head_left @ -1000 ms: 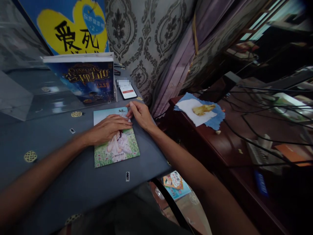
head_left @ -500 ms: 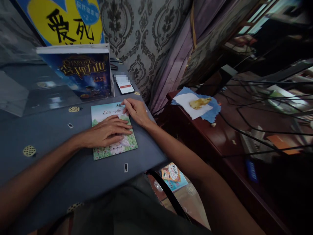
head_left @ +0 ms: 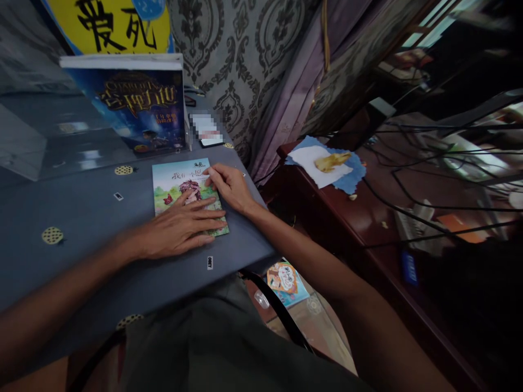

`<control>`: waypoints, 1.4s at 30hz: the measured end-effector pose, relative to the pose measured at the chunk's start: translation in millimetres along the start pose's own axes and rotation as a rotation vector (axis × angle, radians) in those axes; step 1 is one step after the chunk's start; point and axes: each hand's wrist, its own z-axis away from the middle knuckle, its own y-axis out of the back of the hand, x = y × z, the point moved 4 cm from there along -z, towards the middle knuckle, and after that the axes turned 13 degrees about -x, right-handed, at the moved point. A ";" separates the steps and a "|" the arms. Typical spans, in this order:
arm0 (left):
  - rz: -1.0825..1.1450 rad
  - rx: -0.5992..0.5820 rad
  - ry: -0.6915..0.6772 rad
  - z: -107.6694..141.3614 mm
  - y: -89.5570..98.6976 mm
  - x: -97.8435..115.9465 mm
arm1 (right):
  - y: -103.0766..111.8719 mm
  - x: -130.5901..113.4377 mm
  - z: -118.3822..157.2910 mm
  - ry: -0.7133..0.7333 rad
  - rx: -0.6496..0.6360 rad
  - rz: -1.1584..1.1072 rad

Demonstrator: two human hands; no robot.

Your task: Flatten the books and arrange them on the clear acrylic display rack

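A thin picture book [head_left: 166,179] with a light blue and green cover lies closed on the grey desk. The cover shows a child's head, a red butterfly and Chinese lettering. My left hand [head_left: 175,226] lies flat across its lower half, palm down with fingers spread, hiding that part of the cover. At the upper right edge of the book, my right hand [head_left: 229,188] has bent fingers, with the thumb and forefinger at the cover's border. Whether any fingertips reach underneath is hidden.
A dark blue book [head_left: 143,109] stands in a clear holder behind, with a yellow-and-blue book [head_left: 114,27] further back. A phone [head_left: 207,130] lies at the desk's right. The red-brown table [head_left: 347,218] holds cables and a blue cloth [head_left: 353,174]. Books [head_left: 288,283] lie lower down.
My left hand has slid down the cover toward me, its fingers spreading wider and uncovering the pictured child and butterfly. My right hand stays at the book's edge. The view has tilted slightly.
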 end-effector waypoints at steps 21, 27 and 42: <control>-0.164 0.073 -0.041 19.8 -17.5 27.8 | -7.0 -37.1 92.0 -0.053 -0.056 -0.099; -0.247 0.151 -0.065 25.7 -19.3 33.9 | -11.6 -50.9 108.1 -0.017 -0.044 0.032; -0.358 0.175 0.036 32.3 -32.9 61.4 | -41.2 -69.8 144.6 0.090 0.062 0.468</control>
